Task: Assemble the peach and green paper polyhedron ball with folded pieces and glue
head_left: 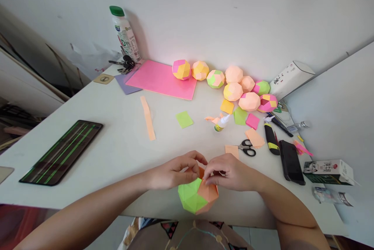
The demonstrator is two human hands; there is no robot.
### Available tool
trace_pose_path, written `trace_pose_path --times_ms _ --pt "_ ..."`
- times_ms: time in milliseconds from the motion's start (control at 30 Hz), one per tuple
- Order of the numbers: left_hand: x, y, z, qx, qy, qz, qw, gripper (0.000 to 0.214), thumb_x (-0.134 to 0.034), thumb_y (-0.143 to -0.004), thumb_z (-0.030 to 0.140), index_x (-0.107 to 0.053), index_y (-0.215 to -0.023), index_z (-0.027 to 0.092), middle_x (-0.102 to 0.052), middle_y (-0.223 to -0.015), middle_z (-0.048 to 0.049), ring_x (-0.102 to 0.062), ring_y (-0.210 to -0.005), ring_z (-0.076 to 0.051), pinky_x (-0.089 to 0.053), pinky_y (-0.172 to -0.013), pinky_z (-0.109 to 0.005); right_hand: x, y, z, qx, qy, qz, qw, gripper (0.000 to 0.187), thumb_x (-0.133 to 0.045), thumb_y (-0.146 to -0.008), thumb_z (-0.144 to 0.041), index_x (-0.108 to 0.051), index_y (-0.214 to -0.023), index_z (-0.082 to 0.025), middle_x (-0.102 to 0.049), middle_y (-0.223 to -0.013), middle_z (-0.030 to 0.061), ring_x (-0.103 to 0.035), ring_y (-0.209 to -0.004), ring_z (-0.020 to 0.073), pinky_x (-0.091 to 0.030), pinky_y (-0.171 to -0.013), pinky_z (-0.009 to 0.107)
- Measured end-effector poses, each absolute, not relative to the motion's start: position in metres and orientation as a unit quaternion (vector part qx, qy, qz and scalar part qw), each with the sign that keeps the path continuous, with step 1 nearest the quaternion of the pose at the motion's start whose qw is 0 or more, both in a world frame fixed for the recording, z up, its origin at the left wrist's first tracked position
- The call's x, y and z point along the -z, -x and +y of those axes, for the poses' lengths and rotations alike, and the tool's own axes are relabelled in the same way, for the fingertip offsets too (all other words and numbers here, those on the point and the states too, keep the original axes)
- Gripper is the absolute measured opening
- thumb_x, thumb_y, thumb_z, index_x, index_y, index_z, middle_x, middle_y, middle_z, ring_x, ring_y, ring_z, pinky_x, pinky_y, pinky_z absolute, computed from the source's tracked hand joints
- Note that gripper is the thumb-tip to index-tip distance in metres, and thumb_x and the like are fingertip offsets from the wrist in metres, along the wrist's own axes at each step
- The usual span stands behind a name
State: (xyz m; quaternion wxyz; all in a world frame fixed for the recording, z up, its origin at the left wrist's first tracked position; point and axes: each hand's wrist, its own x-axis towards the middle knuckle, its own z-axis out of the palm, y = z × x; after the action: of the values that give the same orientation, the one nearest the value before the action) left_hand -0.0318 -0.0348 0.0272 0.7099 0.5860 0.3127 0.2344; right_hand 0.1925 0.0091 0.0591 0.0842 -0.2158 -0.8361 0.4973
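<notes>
A faceted paper ball (193, 195) in green and orange sits at the table's front edge, between both hands. My left hand (182, 170) grips its upper left rim, thumb and fingers closed on the paper. On the upper right, my right hand (224, 170) pinches the orange paper at the ball's top. An opening seems to show between the hands, partly hidden by the fingers. Beyond them lie a small glue bottle (222, 122), black-handled scissors (247, 148) and a green paper square (184, 119).
Several finished paper balls (233, 91) line the wall beside a pink sheet (166, 78). A tall bottle (125, 34) and keys (126, 64) stand back left. A tablet (62, 152) lies left; a phone (291, 162), cutter (271, 138) and milk carton (329, 172) lie right.
</notes>
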Motion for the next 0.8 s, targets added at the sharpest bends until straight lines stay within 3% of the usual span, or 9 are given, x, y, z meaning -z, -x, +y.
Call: trace_pose_path --times_ms 233,533,800 --pt "-0.0286 0.0304 -0.0353 -0.238 -0.589 0.314 0.705 0.018 -0.053 -0.088 0.030 -0.059 -0.076 0.018 -0.048 -0.123 -0.0054 -0.052 -0.103 -0.022 -0.042 -0.081 -0.031 -0.0601 -0.1923 0.0098 -0.510 0.198 -0.832 0.093 0.010 -0.061 -0.088 -0.022 -0.069 -0.085 -0.017 -0.068 -0.074 0.0020 -0.055 -0.060 0.0095 -0.042 -0.057 0.020" --pt "-0.0305 0.0298 -0.0355 -0.229 -0.601 0.325 0.694 0.018 -0.052 -0.087 0.029 -0.058 -0.075 0.017 -0.049 -0.120 -0.0042 -0.047 -0.078 -0.013 -0.037 -0.066 -0.025 -0.0620 -0.1911 0.0111 -0.523 0.219 -0.820 0.070 0.012 -0.061 -0.088 -0.026 -0.069 -0.087 -0.017 -0.068 -0.075 0.0025 -0.053 -0.057 0.0090 -0.041 -0.054 0.020" --pt "-0.0302 0.0289 -0.0350 -0.225 -0.611 0.326 0.685 0.020 -0.051 -0.087 0.032 -0.057 -0.074 0.017 -0.050 -0.119 -0.0048 -0.051 -0.084 -0.015 -0.041 -0.068 -0.026 -0.0622 -0.1898 0.0101 -0.517 0.211 -0.827 0.072 0.012 -0.059 -0.089 -0.026 -0.067 -0.089 -0.017 -0.067 -0.077 0.0024 -0.052 -0.058 0.0091 -0.041 -0.055 0.021"
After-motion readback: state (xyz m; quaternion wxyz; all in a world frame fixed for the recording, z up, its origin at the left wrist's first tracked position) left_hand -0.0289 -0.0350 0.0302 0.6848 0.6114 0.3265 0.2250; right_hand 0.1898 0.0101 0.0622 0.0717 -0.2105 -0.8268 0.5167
